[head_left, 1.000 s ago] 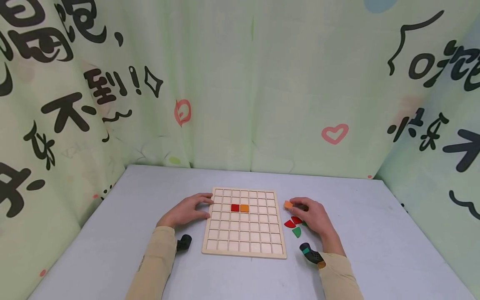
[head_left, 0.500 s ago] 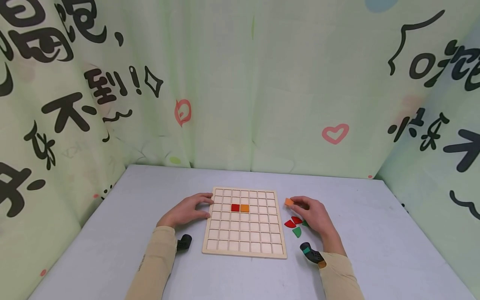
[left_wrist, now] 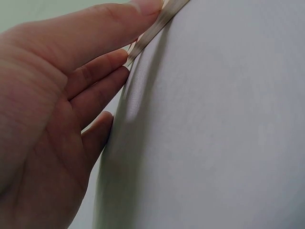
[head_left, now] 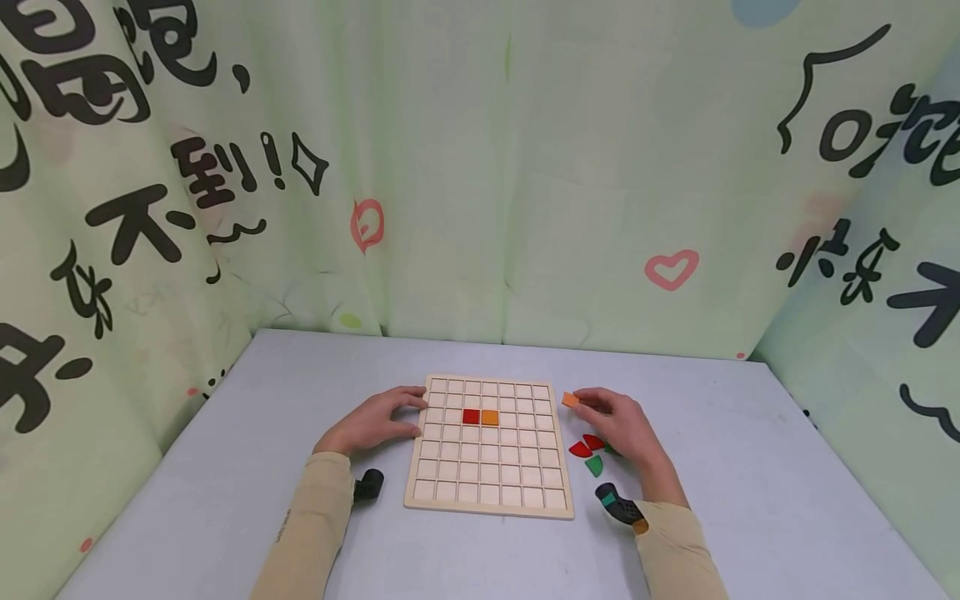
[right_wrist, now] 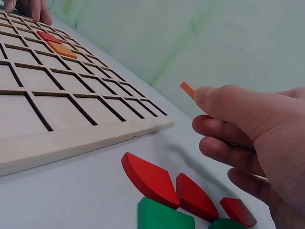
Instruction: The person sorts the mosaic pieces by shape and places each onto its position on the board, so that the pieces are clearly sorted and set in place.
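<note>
A wooden grid board (head_left: 480, 475) lies on the table, a red square tile (head_left: 471, 416) and an orange square tile (head_left: 490, 417) side by side in its upper middle cells. Along its left edge rests my left hand (head_left: 378, 419), thumb and fingers spread and touching the frame; the left wrist view has the thumb (left_wrist: 105, 28) at the board's edge. Off the board's right edge, my right hand (head_left: 618, 421) pinches another orange tile (right_wrist: 187, 89) between thumb and fingertips, raised above the table.
Below the right hand lie red quarter-round pieces (right_wrist: 150, 179) and green ones (right_wrist: 164, 215), partly hidden by the hand in the head view. Dark wrist devices (head_left: 618, 506) sit at both cuffs. A printed curtain (head_left: 577, 183) surrounds the white table (head_left: 300, 367).
My right hand has lifted slightly and shifted left toward the board with the orange tile. The left hand and the board have stayed put.
</note>
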`<state>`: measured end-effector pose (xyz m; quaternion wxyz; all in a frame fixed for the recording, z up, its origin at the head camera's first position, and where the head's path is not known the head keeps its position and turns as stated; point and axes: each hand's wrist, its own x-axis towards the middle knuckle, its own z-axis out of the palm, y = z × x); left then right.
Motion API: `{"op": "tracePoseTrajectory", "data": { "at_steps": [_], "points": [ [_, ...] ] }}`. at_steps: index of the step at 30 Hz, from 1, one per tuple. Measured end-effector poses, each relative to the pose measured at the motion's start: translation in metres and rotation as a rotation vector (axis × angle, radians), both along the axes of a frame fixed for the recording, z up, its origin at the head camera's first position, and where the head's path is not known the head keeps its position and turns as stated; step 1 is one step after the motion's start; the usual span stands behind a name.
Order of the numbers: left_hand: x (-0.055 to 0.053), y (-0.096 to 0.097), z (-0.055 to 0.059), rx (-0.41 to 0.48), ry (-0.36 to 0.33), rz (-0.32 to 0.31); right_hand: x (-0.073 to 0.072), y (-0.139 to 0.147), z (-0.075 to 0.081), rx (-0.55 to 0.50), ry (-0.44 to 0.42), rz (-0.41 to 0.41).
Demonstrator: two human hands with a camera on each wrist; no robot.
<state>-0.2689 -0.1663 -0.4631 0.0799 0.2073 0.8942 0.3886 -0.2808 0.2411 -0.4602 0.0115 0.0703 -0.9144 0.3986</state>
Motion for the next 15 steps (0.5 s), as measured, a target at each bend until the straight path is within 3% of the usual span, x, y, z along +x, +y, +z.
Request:
{"op": "tracePoseTrajectory", "data": {
  "at_steps": [15],
  "points": [
    [0.0,0.0,0.001,0.01,-0.005,-0.008,-0.001,-0.025,0.006,-0.053,-0.012,0.082]
  ]
}}
